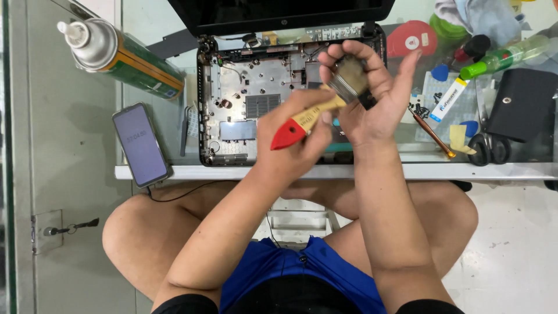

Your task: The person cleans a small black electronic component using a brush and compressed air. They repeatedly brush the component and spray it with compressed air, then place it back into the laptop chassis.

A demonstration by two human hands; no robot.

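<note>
While gripping brush [325, 99] handle in left hand [293, 131], pressing bristles into cupped, half-open right hand [372, 99] above laptop [244, 99], as if clearing dust.

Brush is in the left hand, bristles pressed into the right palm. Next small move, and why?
Probably lower the brush onto the opened laptop base. The left hand grips its handle, the bristles rest against the right hand, apparently being flicked clean, and the exposed chassis lies directly beneath.

Electronics repair workshop: opened laptop [261, 99], spray can [119, 55], scattered tools.
</note>
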